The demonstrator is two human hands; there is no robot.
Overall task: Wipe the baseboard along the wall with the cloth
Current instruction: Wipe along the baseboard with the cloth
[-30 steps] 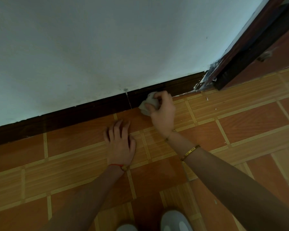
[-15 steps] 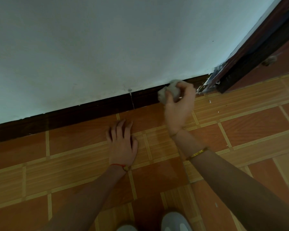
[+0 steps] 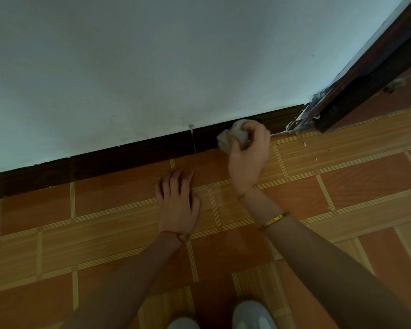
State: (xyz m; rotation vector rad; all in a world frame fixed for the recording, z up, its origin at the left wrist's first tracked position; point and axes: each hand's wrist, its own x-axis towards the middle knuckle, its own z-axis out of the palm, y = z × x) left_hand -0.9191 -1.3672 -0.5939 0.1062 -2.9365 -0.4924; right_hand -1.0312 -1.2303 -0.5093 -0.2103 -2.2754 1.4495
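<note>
A dark brown baseboard (image 3: 133, 155) runs along the foot of the pale wall (image 3: 152, 67), rising from left to right. My right hand (image 3: 248, 153) grips a crumpled grey-white cloth (image 3: 233, 135) and presses it against the baseboard, right of a thin vertical joint (image 3: 192, 140) in the board. My left hand (image 3: 177, 200) lies flat on the orange floor tiles, fingers spread slightly, holding nothing, a short way in front of the baseboard.
A dark door frame (image 3: 365, 74) stands at the far right where the baseboard ends, with flaked paint and white crumbs (image 3: 305, 143) on the tiles near it. My two pale shoes (image 3: 249, 314) show at the bottom edge. Orange tiled floor (image 3: 81, 245) spreads to both sides.
My right hand carried the cloth to the right along the baseboard, toward the door frame. My left hand stays flat on the tiles.
</note>
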